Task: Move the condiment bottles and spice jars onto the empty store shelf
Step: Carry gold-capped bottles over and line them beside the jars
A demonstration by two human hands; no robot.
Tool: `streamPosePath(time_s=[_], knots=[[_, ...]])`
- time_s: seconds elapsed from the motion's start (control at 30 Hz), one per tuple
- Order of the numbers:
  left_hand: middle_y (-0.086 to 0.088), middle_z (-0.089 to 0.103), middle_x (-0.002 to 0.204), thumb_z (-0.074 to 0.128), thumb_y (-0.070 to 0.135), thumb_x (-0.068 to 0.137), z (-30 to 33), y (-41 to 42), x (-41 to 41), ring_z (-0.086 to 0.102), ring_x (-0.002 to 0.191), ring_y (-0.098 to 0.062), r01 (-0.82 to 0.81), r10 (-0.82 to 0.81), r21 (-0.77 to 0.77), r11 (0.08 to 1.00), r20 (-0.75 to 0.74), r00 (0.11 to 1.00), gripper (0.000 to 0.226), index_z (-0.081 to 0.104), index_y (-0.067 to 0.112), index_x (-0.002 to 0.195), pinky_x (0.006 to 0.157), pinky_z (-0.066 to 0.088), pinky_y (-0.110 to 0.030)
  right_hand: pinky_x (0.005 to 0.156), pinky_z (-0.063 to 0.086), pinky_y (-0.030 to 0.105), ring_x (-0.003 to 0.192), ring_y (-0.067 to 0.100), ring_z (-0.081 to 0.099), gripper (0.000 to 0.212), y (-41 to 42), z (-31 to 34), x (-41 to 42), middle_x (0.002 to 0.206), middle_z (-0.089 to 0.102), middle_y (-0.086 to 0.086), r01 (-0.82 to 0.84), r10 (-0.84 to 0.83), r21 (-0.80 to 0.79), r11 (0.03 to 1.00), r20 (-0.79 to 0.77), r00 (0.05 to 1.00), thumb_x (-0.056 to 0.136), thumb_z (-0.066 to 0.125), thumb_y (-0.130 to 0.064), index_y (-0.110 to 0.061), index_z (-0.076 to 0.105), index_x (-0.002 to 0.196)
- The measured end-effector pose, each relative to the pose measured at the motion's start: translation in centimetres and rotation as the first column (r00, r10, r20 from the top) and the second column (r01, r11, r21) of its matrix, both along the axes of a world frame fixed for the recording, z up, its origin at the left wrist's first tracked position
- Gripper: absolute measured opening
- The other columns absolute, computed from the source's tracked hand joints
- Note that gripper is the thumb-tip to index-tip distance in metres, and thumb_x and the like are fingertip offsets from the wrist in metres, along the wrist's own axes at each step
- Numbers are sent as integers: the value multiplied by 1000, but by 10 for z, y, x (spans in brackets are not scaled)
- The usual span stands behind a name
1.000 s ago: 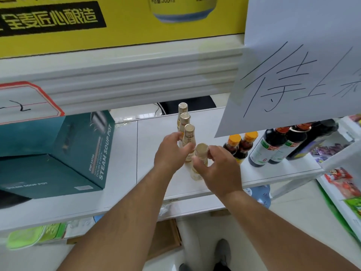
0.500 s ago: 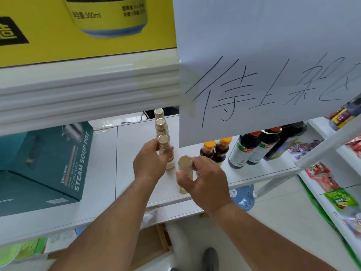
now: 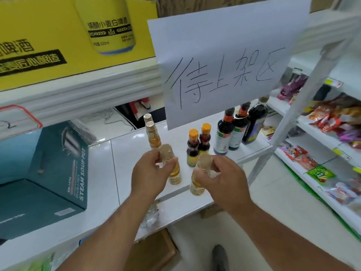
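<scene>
- The white store shelf [image 3: 136, 153] runs across the middle of the view, under an upper shelf that carries a yellow beer carton [image 3: 58, 40].
- A white paper sign [image 3: 224, 61] with handwritten characters hangs from the upper shelf, in front of the dark bottles.
- A teal steam soup pot box [image 3: 58, 173] sits on the shelf's left part.
- Three tall dark sauce bottles [image 3: 224, 133] stand at the right end of the shelf, close together.
- Two smaller dark bottles with orange caps [image 3: 198, 145] stand just left of them, touching each other.
- Two gold-capped bottles [image 3: 153, 133] stand in a row toward the shelf's back.
- The left hand [image 3: 150, 173] grips a third gold-capped bottle [image 3: 174, 173] by its neck, its base near the shelf's front.
- The right hand [image 3: 224, 177] pinches the neck of a fourth gold-capped bottle [image 3: 197, 184], which is at the shelf's front edge, tilted slightly.
</scene>
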State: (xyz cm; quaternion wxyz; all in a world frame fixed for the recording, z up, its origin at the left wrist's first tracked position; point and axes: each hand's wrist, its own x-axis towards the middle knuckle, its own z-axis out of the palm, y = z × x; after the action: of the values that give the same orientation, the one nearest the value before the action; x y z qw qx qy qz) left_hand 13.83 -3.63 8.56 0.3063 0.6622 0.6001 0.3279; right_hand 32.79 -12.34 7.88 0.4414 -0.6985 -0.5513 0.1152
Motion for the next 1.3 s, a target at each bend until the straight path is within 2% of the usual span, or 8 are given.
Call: streamPosePath(time_s=[0.27, 0.43, 0.6, 0.7, 0.77, 0.93, 1.1, 1.3], knots=[[16, 72, 109, 72, 55, 87, 24, -46, 79, 65, 98, -6, 297, -298, 64, 953, 3, 955, 37, 71, 34, 116, 86, 59, -39, 71, 50, 33, 79, 7, 56, 18, -85, 15, 64, 81, 59, -15, 267, -267, -22, 963, -2, 964, 83, 76, -46, -31, 67, 89], [20, 71, 92, 74, 52, 86, 39, -75, 160, 65, 87, 2, 488, -492, 90, 868, 25, 870, 14, 67, 43, 94, 80, 59, -40, 62, 35, 15, 70, 2, 49, 32, -139, 31, 122, 71, 51, -14, 476, -476, 4, 879, 15, 879, 79, 80, -41, -41, 50, 70], [18, 73, 90, 76, 52, 85, 50, -108, 259, 68, 87, 0, 644, -652, 110, 757, 73, 754, 13, 70, 41, 88, 81, 59, -41, 63, 42, 31, 73, 10, 51, 24, -192, 42, 198, 75, 55, -12, 636, -636, 17, 772, 8, 772, 80, 76, -49, -31, 60, 78], [16, 72, 92, 76, 55, 82, 52, -128, 318, 67, 90, -2, 696, -704, 115, 709, 61, 707, 21, 72, 38, 93, 82, 59, -40, 57, 32, 26, 67, 5, 45, 37, -222, 51, 242, 67, 47, -14, 685, -685, 23, 728, 41, 727, 82, 76, -46, -38, 43, 67], [17, 71, 91, 76, 54, 83, 54, -143, 360, 65, 89, 0, 726, -734, 118, 678, 55, 677, 21, 72, 37, 94, 80, 58, -38, 57, 30, 24, 68, 3, 46, 32, -242, 55, 275, 68, 48, -13, 714, -714, 8, 700, 31, 699, 82, 74, -47, -37, 47, 69], [16, 60, 72, 79, 47, 85, 68, -180, 444, 56, 73, 0, 773, -784, 139, 620, 62, 618, 30, 55, 37, 69, 60, 38, -21, 55, 30, 27, 66, 5, 45, 40, -283, 65, 345, 66, 46, -10, 778, -776, 3, 629, 60, 627, 82, 76, -48, -32, 43, 66], [14, 65, 78, 78, 50, 84, 74, -194, 513, 60, 78, -1, 824, -835, 146, 548, 40, 549, 20, 66, 34, 82, 61, 41, -22, 58, 39, 33, 68, 7, 47, 35, -306, 71, 400, 70, 50, -9, 824, -822, -4, 567, 56, 566, 81, 75, -49, -27, 50, 70], [9, 63, 74, 78, 48, 84, 71, -193, 590, 59, 72, -7, 869, -878, 126, 478, 45, 477, 19, 69, 31, 85, 62, 49, -28, 54, 29, 29, 65, 7, 44, 45, -309, 72, 456, 68, 47, -9, 877, -874, -35, 479, 72, 480, 81, 76, -51, -29, 40, 65]])
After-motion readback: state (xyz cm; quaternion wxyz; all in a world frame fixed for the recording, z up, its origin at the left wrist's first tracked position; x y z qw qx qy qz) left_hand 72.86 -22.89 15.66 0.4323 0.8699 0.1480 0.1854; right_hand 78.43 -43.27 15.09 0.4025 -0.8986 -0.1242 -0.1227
